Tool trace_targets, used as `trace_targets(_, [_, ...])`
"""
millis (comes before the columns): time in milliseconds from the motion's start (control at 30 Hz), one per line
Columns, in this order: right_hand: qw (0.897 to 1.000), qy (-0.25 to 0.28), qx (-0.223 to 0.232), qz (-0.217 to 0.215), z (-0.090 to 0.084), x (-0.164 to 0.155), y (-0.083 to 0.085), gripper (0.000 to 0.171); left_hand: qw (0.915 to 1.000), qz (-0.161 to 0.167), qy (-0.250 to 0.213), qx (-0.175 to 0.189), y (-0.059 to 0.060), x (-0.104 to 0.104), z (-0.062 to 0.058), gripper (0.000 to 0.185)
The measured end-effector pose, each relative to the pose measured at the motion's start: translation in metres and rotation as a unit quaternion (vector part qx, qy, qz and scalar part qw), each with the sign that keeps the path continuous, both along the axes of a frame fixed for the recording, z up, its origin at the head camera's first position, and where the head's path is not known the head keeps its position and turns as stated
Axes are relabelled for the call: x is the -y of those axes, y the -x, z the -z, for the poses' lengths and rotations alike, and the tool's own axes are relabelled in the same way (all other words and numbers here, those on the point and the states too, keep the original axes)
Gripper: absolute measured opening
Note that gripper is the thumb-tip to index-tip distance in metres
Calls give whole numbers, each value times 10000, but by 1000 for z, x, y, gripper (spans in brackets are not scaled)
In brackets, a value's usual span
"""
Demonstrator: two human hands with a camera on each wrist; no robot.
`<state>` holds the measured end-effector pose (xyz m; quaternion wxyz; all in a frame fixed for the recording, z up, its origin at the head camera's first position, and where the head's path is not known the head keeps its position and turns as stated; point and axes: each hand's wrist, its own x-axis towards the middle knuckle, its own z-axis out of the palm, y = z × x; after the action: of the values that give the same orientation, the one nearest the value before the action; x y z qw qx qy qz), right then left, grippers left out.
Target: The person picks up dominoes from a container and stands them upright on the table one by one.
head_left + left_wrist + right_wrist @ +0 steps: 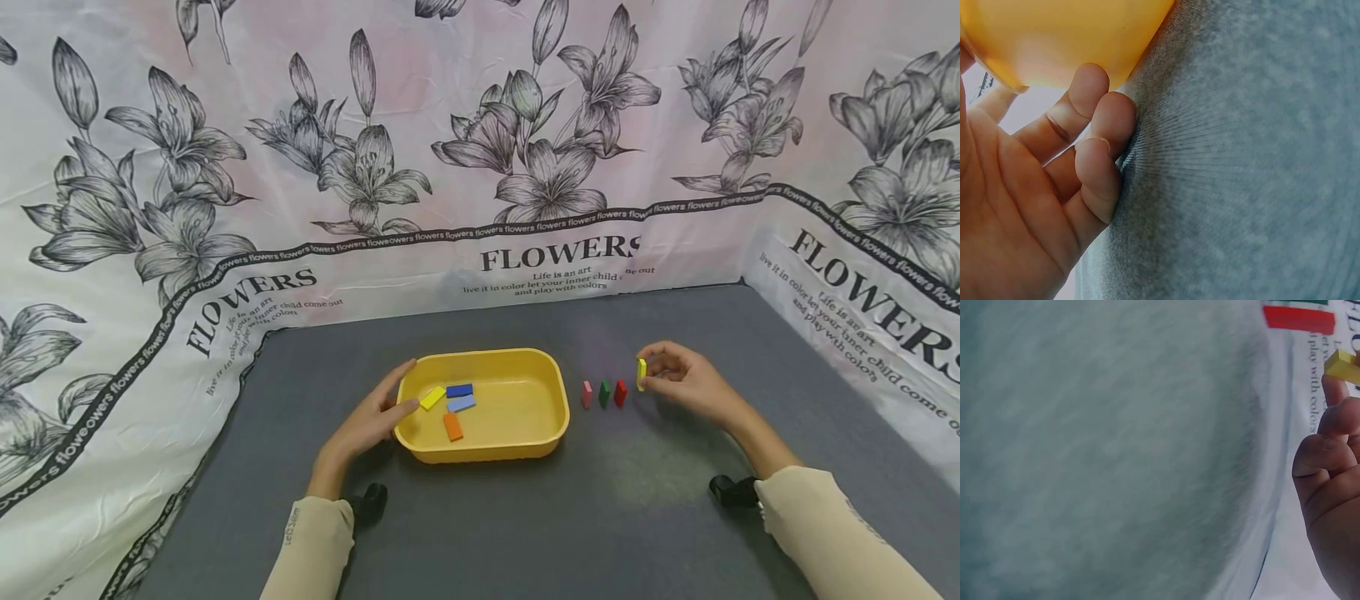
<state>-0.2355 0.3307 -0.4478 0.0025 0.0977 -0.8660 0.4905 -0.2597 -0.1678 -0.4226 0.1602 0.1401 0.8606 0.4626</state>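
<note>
My right hand pinches a yellow domino block upright between thumb and fingertips, at the right end of a short row. In that row a pink domino, a green domino and a red domino stand on end with gaps between them. My left hand holds the left end of a yellow plastic tray, its thumb over the rim. In the left wrist view, the other fingers lie curled beside the tray's outer wall.
Inside the tray lie a yellow block, an orange block, a dark blue block and a light blue block, all toward the left. A floral-printed cloth borders the dark grey table at the back and sides.
</note>
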Motion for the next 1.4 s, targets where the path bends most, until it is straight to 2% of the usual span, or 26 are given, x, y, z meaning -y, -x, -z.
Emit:
trace_targets(233, [9987,39,283,-418,10,-4,2,38,10000,17,-14,22,0,0,-1,68])
trace_targets(500, [9961,146,439,-753,14,-3,4,32,10000,10,3,49,1,-1,0,69])
trace_targets(933, [9956,-50,287,-890,15,-2,4,27,10000,-39,20,60,1,-1,1,69])
trace_targets(1400, [9958,-138,148,-895,15,-2,2,25,10000,83,-30,-28,3,0,2,68])
